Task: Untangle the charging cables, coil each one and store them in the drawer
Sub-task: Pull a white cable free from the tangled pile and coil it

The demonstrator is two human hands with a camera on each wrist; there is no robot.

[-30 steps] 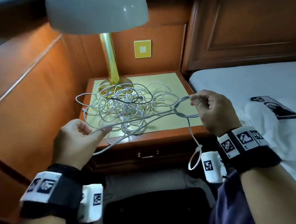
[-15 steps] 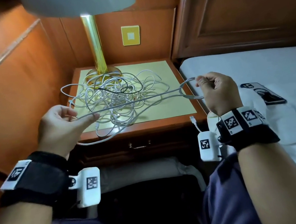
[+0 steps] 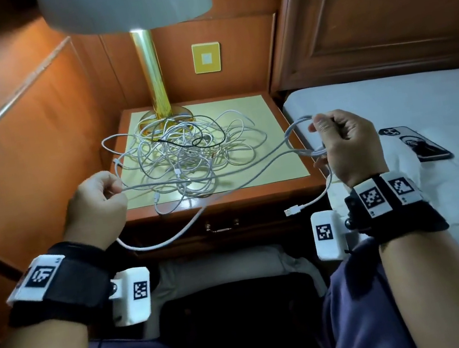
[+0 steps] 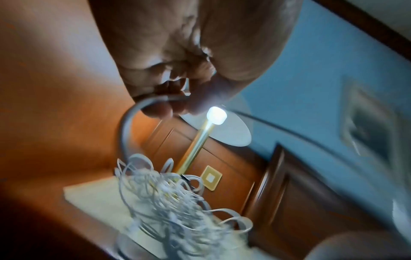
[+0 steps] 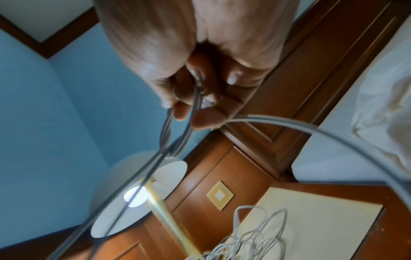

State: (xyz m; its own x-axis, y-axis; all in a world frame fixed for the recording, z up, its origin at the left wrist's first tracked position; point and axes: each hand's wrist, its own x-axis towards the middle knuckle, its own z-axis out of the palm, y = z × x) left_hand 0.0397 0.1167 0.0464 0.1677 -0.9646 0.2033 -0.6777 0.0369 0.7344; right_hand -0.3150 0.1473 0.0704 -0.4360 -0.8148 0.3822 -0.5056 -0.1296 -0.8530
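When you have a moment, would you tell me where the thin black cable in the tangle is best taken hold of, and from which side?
Pinch the black cable on its arched far loop, which lies over the white cables near the lamp base. Come from above with two fingertips: it seems uppermost and least trapped there. Both hands hold a white cable now, so one must let go first.

The lamp shade (image 3: 124, 1) is cut off by the head view's top edge. The cable tangle (image 4: 173, 207) is motion-blurred in the left wrist view, with individual cables indistinguishable.
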